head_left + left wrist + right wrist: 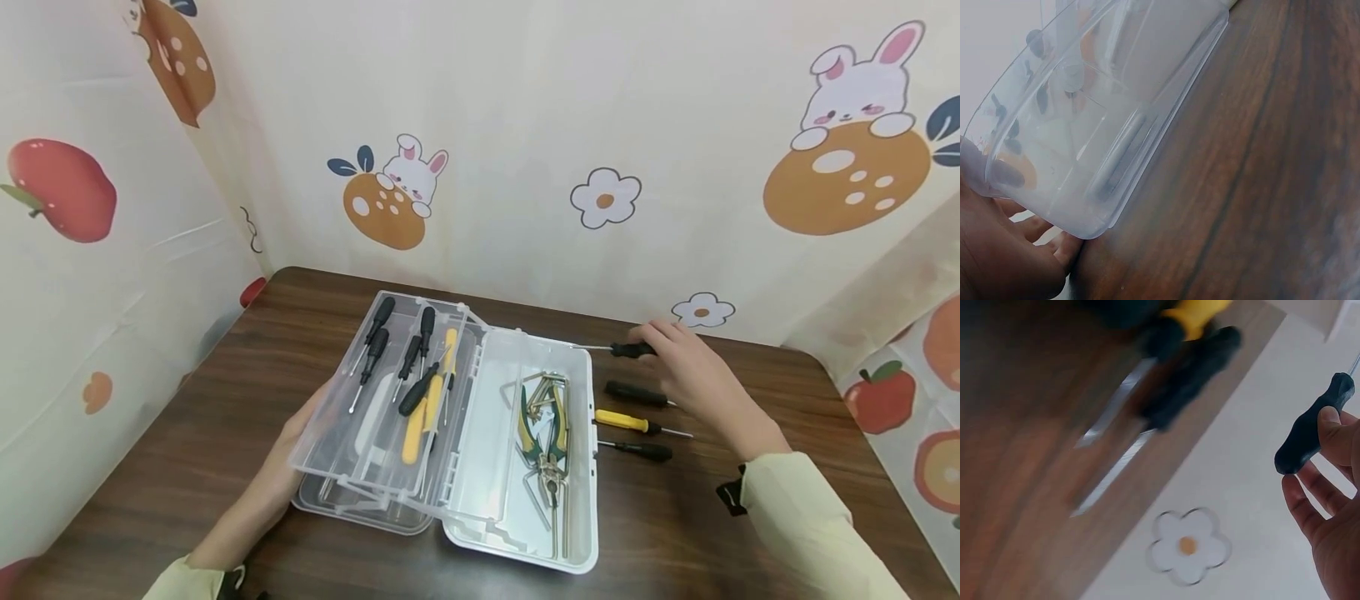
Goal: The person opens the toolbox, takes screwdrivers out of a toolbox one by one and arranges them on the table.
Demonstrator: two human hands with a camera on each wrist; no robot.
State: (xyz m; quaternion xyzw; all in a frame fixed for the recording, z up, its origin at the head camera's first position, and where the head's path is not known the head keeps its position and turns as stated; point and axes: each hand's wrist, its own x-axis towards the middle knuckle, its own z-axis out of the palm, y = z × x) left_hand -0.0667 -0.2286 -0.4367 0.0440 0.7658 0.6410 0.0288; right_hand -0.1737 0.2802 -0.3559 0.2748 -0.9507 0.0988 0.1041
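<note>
My right hand point(678, 358) pinches a black-handled screwdriver point(632, 349) between thumb and fingers at the toolbox's far right corner. Its thin shaft points left over the rim. At the clear plastic tray point(318, 454), my left hand point(1010, 250) grips the left edge; its thumb shows through the plastic, with other fingers below. Several black- and yellow-handled screwdrivers lie in that raised tray. The white toolbox point(480, 417) stands unfolded. Inside it are green-and-yellow pliers point(551, 450) and several hex keys point(537, 500).
On the brown table point(712, 517), right of the box, lie a black screwdriver point(637, 393), a yellow-handled screwdriver point(622, 421) and another black screwdriver point(647, 451). A patterned cloth point(510, 150) hangs behind the table's back edge.
</note>
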